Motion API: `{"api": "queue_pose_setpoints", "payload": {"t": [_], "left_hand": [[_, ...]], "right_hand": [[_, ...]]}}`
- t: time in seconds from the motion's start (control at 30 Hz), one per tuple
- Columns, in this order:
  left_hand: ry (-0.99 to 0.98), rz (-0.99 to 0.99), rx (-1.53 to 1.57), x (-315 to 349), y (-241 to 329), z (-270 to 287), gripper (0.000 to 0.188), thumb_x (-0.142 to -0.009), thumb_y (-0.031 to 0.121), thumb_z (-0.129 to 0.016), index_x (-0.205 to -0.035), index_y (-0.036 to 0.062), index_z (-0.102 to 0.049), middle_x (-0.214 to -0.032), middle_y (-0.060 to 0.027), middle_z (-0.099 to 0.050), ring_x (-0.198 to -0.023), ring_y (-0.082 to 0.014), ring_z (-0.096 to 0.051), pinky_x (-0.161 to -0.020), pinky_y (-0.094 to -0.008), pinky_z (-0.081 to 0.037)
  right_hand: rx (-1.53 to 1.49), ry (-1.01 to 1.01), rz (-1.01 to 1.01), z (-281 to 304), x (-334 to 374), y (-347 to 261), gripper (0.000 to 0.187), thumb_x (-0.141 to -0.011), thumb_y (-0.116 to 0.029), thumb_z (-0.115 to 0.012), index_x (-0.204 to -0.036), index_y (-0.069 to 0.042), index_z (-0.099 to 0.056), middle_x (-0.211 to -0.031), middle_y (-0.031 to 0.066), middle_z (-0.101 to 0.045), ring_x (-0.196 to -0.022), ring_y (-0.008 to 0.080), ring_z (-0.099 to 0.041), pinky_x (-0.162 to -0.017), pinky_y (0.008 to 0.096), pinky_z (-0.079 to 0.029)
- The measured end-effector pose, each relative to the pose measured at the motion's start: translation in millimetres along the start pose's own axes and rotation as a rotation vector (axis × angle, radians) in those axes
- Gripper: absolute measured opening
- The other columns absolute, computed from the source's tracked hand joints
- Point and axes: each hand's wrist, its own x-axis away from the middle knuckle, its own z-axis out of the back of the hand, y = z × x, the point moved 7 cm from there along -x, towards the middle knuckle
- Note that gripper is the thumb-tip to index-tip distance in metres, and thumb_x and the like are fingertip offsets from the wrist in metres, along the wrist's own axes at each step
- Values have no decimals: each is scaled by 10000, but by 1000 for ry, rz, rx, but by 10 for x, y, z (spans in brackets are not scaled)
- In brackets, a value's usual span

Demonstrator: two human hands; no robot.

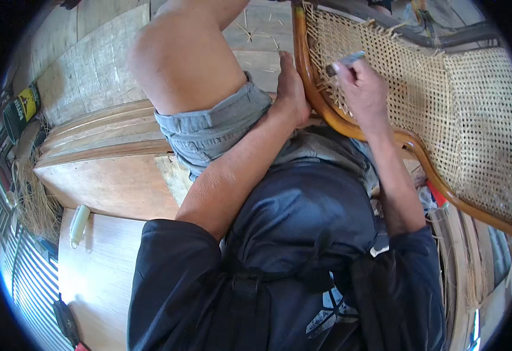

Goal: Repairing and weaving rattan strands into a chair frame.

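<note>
A curved, varnished brown wooden frame [310, 88] with a woven cane panel [411, 88] leans across my lap at the upper right. My left hand [291, 88] grips the frame's left edge, its fingers partly hidden by the wood. Over the cane, close to that same edge, my right hand [362, 90] is closed on a short hand tool [349, 60] with a grey metal part and a dark end. I cannot make out the tool's exact kind. Loose cane ends stick out along the panel's top edge and near the left rim.
My bent bare knee [177, 64] rises left of the frame. Stacked wooden boards [103, 131] lie further left, with a bundle of dry fibres [33, 196] beside them. A pale green cylinder [79, 227] lies on a light board. Cane scraps [249, 34] dot the plank floor.
</note>
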Motion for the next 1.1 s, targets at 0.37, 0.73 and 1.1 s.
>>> {"api": "queue_pose_setpoints", "payload": {"t": [0.37, 0.73, 1.1], "left_hand": [[4, 1, -4, 45, 22, 27, 800, -884, 655, -181, -1266, -2, -429, -1250, -201, -493, -1146, -337, -482, -1005, -482, -344], [-21, 14, -70, 84, 40, 18, 875, -859, 696, -149, -1298, -21, -394, -1311, -177, -448, -1195, -324, -438, -1048, -433, -292], [-33, -99, -604, 286, 143, -89, 435, -879, 165, -580, -1265, 49, -416, -1192, -100, -536, -1093, -242, -533, -937, -416, -444]], "right_hand": [[22, -44, -11, -77, 15, 4, 178, -842, -186, -642, -813, -23, -577, -591, 91, -551, -508, 104, -483, -491, 287, -423], [189, -106, 101, -196, -16, -67, 206, -866, -251, -598, -807, -55, -579, -604, 108, -555, -516, 137, -518, -500, 308, -428], [-378, 530, -382, 1664, 1834, 1095, 171, -932, -79, -436, -1094, -43, -474, -771, 20, -555, -665, 97, -497, -596, 243, -418]]}}
